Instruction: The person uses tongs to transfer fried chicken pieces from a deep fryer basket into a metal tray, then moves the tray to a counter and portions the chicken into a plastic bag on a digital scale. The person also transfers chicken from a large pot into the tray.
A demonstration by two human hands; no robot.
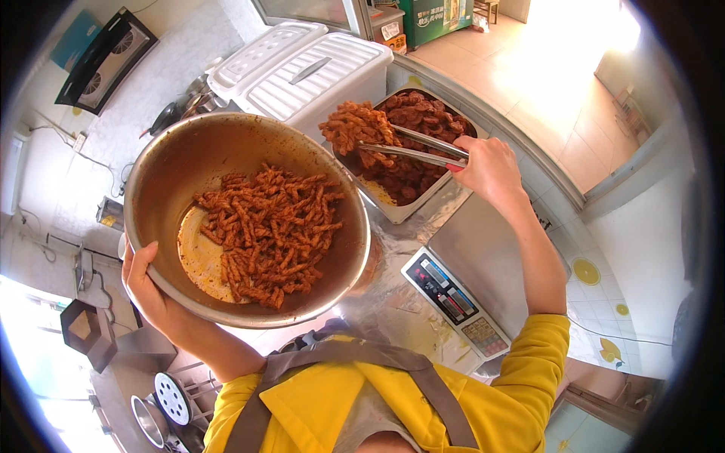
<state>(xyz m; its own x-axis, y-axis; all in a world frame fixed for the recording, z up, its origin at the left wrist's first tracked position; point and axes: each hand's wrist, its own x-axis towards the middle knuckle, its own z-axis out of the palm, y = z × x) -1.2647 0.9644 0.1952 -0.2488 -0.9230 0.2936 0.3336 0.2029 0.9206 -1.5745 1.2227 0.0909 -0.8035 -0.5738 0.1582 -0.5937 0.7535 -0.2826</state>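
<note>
My left hand (148,283) grips the rim of a large metal bowl (164,153), thumb over the edge, and the bowl is tilted. Inside it lie many reddish-brown twisted fried sticks (272,232). My right hand (490,167) is closed around metal tongs (419,150), whose tips are in a clump of the same kind of twisted sticks (359,130). That clump is over the left part of a rectangular metal tray (399,215). Dark reddish-brown round slices (425,116) fill much of the tray; whether the clump rests on them, I cannot tell.
A digital scale (453,306) with a flat metal platform (481,249) stands right of the tray on a metal-topped counter (396,317). White lidded plastic bins (323,68) are behind the bowl. A perforated round stool (173,398) stands at lower left.
</note>
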